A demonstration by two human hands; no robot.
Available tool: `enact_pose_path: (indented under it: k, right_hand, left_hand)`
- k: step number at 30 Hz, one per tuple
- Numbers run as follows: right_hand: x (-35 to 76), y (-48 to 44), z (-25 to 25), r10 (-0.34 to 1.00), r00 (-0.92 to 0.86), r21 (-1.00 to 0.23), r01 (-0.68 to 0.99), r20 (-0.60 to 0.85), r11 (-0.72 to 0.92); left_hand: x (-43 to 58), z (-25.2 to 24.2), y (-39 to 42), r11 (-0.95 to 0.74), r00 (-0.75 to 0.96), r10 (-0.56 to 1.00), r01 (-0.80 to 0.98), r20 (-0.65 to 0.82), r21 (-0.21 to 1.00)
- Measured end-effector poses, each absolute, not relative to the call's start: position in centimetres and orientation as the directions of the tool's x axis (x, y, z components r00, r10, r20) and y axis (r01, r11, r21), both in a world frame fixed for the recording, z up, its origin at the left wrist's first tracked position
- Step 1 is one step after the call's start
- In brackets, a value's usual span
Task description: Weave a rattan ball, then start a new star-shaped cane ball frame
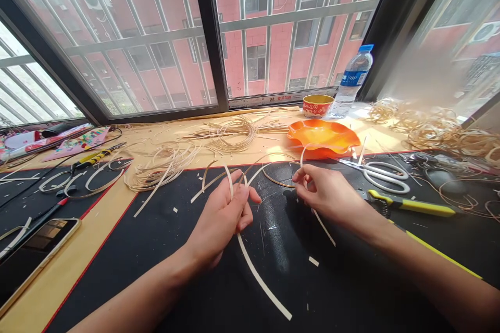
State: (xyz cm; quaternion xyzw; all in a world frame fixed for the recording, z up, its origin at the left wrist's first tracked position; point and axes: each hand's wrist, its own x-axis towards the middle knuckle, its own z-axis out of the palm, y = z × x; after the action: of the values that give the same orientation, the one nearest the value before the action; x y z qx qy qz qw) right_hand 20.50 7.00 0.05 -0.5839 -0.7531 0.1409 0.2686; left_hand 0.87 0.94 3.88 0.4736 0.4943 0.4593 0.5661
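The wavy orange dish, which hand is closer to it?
Right. The right hand is just in front of the orange dish; the left hand is farther off, in front and to its left.

The dish [323, 138] sits toward the back of the table [97, 229], with a tin [318, 109] and a bottle [353, 83] just behind it and the window [156, 62] beyond. Left of the dish lies one coil [234, 138], and farther left another [154, 169]. A heap of strands [441, 127] lies to its right. Scissors [367, 169] lie to its front right, pliers [422, 204] nearer. The right hand [326, 187] is before the dish, the left hand [224, 205] front left, and a phone [37, 255] far front left.
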Motion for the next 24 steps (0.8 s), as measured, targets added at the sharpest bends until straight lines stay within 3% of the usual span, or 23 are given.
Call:
enact_pose_path:
  k: [6, 10, 12, 16, 24]
  right_hand:
    - [19.7, 5.8, 1.9, 0.884, 0.072, -0.757, 0.551, 0.462, 0.351]
    - [19.5, 5.6, 2.4, 0.911, 0.166, -0.918, 0.195, 0.378, 0.345]
    - [19.5, 5.7, 2.6, 0.966, 0.117, -0.973, 0.008, 0.232, 0.232]
    - [19.7, 6.0, 2.6, 0.981, -0.189, -0.976, -0.202, -0.037, -0.076]
    - [19.7, 5.9, 2.2, 0.915, -0.383, -0.944, -0.239, -0.126, -0.230]
  left_hand:
    - [0.8, 4.7, 0.7, 0.224, 0.209, 0.964, -0.312, -0.164, 0.923]
    - [0.5, 4.9, 1.0, 0.259, 0.286, 0.949, -0.465, -0.133, 0.847]
    - [0.4, 4.9, 1.0, 0.232, 0.275, 0.956, -0.503, -0.100, 0.833]
    - [0.5, 4.6, 0.9, 0.218, 0.273, 0.957, -0.469, -0.094, 0.856]
    - [0.9, 3.1, 1.3, 0.151, 0.173, 0.980, -0.316, -0.100, 0.937]
